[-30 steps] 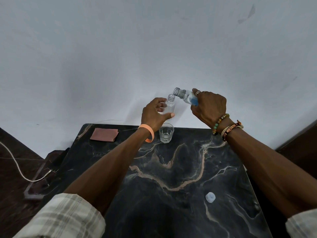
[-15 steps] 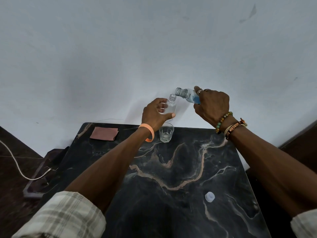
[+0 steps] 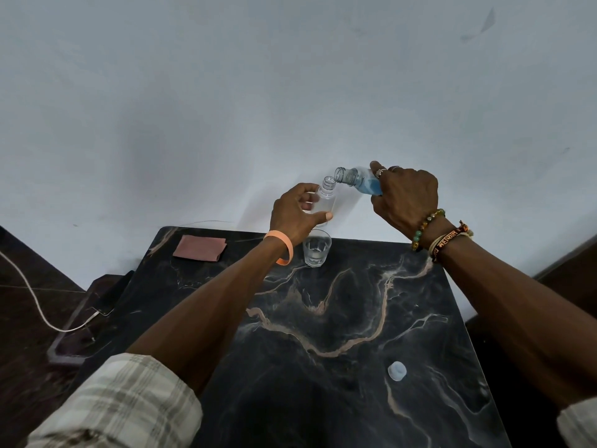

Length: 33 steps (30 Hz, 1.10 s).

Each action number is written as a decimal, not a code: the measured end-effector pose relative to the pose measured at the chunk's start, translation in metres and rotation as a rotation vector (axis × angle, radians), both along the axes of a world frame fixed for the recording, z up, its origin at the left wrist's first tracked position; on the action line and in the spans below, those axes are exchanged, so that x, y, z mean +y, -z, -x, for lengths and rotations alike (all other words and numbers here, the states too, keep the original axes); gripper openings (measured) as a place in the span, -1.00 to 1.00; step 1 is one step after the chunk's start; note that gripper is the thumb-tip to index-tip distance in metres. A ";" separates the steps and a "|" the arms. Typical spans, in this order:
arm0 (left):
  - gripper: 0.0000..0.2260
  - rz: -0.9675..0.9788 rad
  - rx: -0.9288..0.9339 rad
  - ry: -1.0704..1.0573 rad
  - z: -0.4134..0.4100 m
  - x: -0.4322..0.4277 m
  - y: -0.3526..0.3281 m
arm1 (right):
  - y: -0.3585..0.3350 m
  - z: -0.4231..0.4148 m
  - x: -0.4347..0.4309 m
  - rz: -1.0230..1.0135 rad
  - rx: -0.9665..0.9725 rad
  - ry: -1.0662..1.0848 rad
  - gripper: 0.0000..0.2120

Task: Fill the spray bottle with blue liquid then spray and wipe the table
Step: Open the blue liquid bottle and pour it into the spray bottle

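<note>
My left hand (image 3: 295, 211) holds a small clear bottle (image 3: 326, 198) upright above the far edge of the black marble table (image 3: 323, 318), its neck uncapped. My right hand (image 3: 405, 197) grips a second clear bottle with blue liquid (image 3: 358, 182), tilted so its open mouth sits just above and to the right of the small bottle's neck. The blue liquid lies near my fingers, short of the mouth. A folded pinkish cloth (image 3: 200, 248) lies at the table's far left corner.
A glass of clear liquid (image 3: 316, 251) stands at the far edge below my left hand. A pale bottle cap (image 3: 397, 371) lies near the front right. A phone with a white cable (image 3: 108, 302) sits on a low ledge left of the table.
My right hand has shifted slightly up and right with the tilted blue-liquid bottle, its mouth staying over the small bottle's neck. My left hand has hardly moved.
</note>
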State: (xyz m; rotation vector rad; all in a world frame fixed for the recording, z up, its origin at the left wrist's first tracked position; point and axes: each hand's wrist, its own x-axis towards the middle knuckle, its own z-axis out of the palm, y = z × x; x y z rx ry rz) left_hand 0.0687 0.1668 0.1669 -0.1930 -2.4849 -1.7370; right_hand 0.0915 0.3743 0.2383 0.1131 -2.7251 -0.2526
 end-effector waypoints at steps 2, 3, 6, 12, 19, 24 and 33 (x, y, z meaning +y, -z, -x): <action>-0.47 0.001 0.001 -0.003 0.000 0.000 -0.001 | -0.001 0.000 -0.001 -0.006 -0.002 -0.001 -0.48; -0.47 0.001 0.001 -0.004 0.000 -0.001 -0.001 | -0.001 0.000 -0.001 -0.008 -0.002 -0.002 -0.48; -0.48 -0.002 -0.004 -0.005 -0.001 -0.001 -0.001 | -0.003 0.000 -0.003 -0.023 -0.001 -0.003 -0.48; -0.49 -0.006 -0.005 -0.003 -0.001 -0.001 0.001 | -0.005 -0.002 -0.004 -0.053 -0.006 -0.006 -0.50; -0.47 0.008 -0.007 0.002 -0.001 -0.002 0.000 | -0.006 -0.002 -0.004 -0.065 -0.005 -0.020 -0.50; -0.49 0.012 -0.014 0.001 -0.002 -0.003 0.002 | -0.008 -0.003 -0.005 -0.088 -0.015 -0.015 -0.55; -0.51 0.017 -0.016 0.006 -0.002 -0.004 0.003 | -0.008 -0.001 -0.004 -0.146 -0.013 -0.004 -0.53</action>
